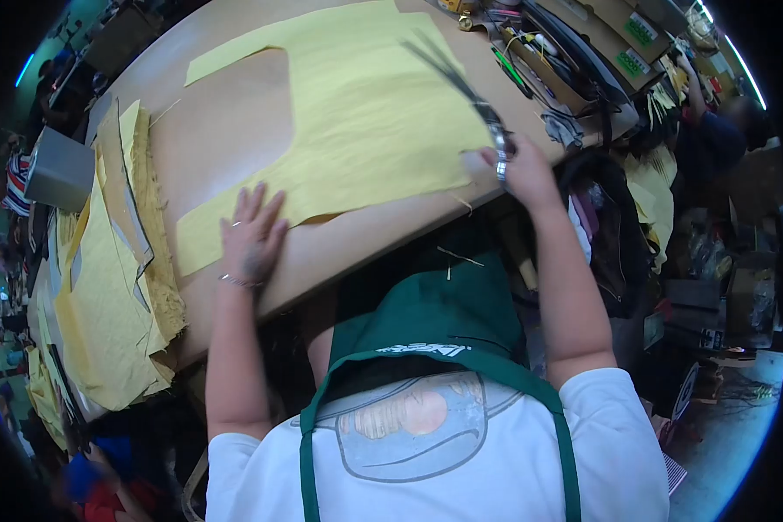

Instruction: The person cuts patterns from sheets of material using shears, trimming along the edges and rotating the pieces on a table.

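A large yellow fabric piece lies flat on the brown table, with a deep notch on its left side. My left hand rests with fingers spread at the fabric's lower left strip, near the table's front edge. At the fabric's right side, my right hand is closed round the handles of metal scissors. Their blades point up and left over the cloth, apart and smeared by motion. Something pale shows beside the right hand, too blurred to name.
Layered yellow fabric with frayed edges hangs over the table's left side, near a grey box. Pens and tools fill a tray at the back right. A dark bag is right of my arm. Other people are at both sides.
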{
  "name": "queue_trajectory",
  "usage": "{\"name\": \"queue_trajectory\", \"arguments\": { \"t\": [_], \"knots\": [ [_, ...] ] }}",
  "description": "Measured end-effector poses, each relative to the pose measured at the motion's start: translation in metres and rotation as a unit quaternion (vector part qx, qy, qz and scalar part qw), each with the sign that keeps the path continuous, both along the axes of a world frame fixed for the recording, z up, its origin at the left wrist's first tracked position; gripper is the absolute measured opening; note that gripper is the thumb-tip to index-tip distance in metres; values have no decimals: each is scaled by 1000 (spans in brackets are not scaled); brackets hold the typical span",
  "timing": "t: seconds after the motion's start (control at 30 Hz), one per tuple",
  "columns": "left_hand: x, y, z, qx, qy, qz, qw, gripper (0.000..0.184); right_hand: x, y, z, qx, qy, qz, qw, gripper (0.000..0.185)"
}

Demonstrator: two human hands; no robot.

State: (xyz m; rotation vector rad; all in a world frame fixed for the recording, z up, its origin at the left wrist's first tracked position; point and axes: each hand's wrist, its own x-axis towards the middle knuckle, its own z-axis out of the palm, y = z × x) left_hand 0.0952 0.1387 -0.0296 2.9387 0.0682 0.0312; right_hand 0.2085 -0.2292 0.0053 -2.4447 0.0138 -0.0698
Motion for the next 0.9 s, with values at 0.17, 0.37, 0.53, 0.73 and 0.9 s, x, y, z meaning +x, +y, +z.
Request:
{"name": "queue_trajectory", "arguments": {
  "t": [0.17, 0.37, 0.53, 0.73, 0.9],
  "knots": [
    [-36, 80, -8, 1, -50, 0, 999, 49, -59, -61, 12, -40, 43, -46, 997, 45],
    [-11, -58, 54, 140, 88, -188, 968, 106, -141, -70, -17, 150, 197, 43, 968, 47],
    [11, -65, 83, 265, 198, -222, 917, 92, -154, -62, -14, 144, 257, 84, 952, 58],
    [29, -72, 63, 271, 134, -222, 927, 67, -144, -56, -29, 155, 257, 105, 948, 61],
    [62, -110, 20, 122, 126, -164, 971, 60, -142, -61, -39, 188, 257, 117, 941, 60]
  ]
}}
